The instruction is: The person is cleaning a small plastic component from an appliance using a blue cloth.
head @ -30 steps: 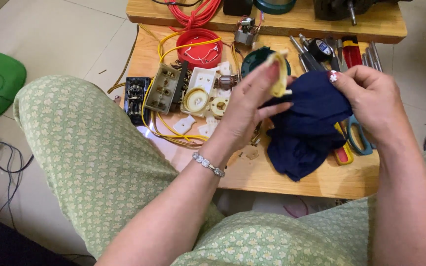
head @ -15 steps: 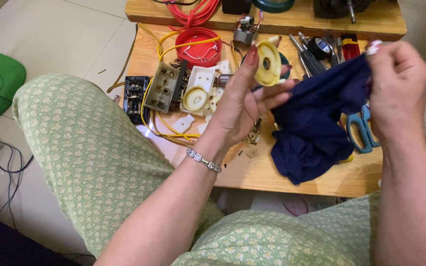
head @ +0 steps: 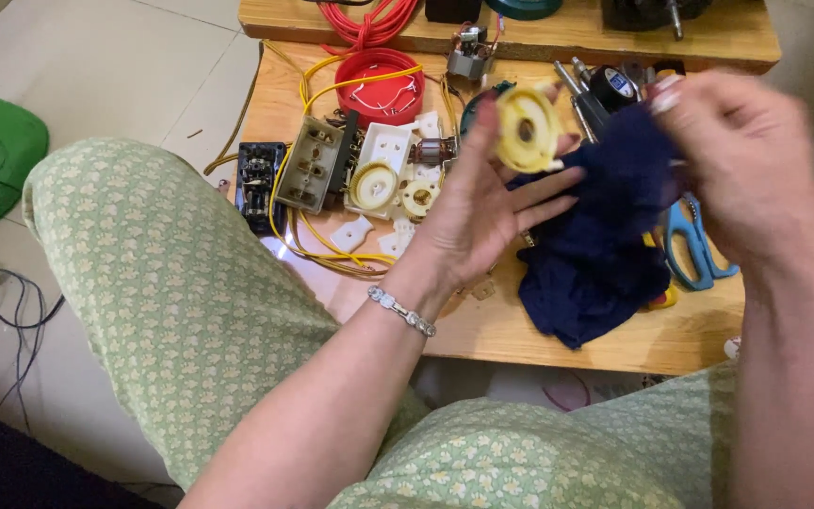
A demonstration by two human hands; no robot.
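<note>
My left hand (head: 478, 212) pinches a yellow plastic wheel (head: 527, 127) between thumb and fingertips, holding it above the wooden table (head: 482, 330). At three o'clock of it, my right hand (head: 741, 165) is closed on a bunched navy cloth (head: 600, 245), which touches the wheel and hangs down to the table beside blue-handled scissors (head: 694, 250).

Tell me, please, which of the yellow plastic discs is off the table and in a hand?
The yellow disc pinched in the left hand, beside the dark blue cloth. The other yellow disc lies on the wooden table among white parts.
</note>
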